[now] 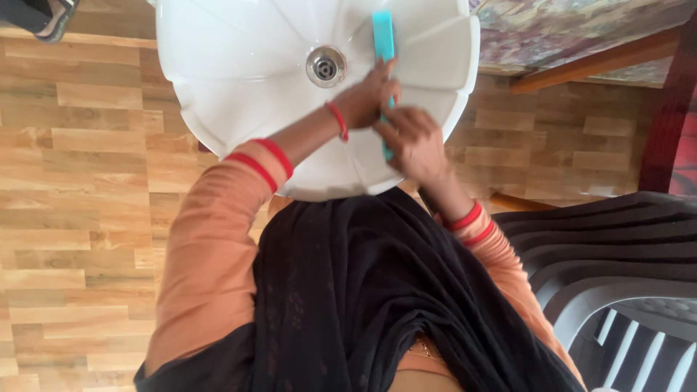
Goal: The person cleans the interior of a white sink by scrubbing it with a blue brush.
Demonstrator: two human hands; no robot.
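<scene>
A long turquoise comb [382, 43] is held over the right half of the white basin [218, 87], reaching from near the far rim, past the drain [326, 67], toward the near rim. It is clamped at its middle by the curled fingers of the left hand [367, 98]. Its lower end is pinched under the closed fingers of the right hand [412, 141].

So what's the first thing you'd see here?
A big white sink fills the top, with its metal drain in the middle. Over it, the left hand and right hand hold a long turquoise thing. Grey plastic chairs stand stacked at right.
</scene>
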